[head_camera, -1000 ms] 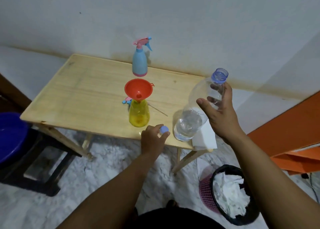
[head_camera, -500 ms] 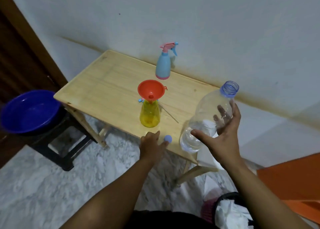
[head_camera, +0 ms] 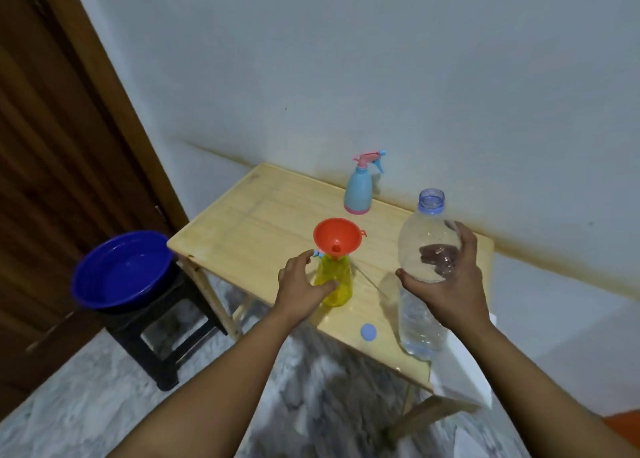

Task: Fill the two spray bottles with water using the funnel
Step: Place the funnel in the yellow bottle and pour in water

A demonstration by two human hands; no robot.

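1. A large clear plastic water bottle (head_camera: 424,249), uncapped, is gripped around its middle by the right hand (head_camera: 450,284), above the pale wooden table (head_camera: 263,211).
2. The yellow translucent spray bottle (head_camera: 337,284) stands on the table with an orange plastic funnel (head_camera: 334,237) seated in its neck.
3. It is touched by the left hand (head_camera: 299,284), thumb and fingers spread at its side.
4. A round blue cap (head_camera: 368,331) lies near the table's front edge.
5. The light-blue spray bottle (head_camera: 358,190) stands near the wall, sprayer attached.

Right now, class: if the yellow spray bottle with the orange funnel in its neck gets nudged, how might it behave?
The yellow translucent spray bottle looks empty, so probably light and easy to slide. The wide orange plastic funnel sits high, so it may tip. The left hand at its side could steady it.
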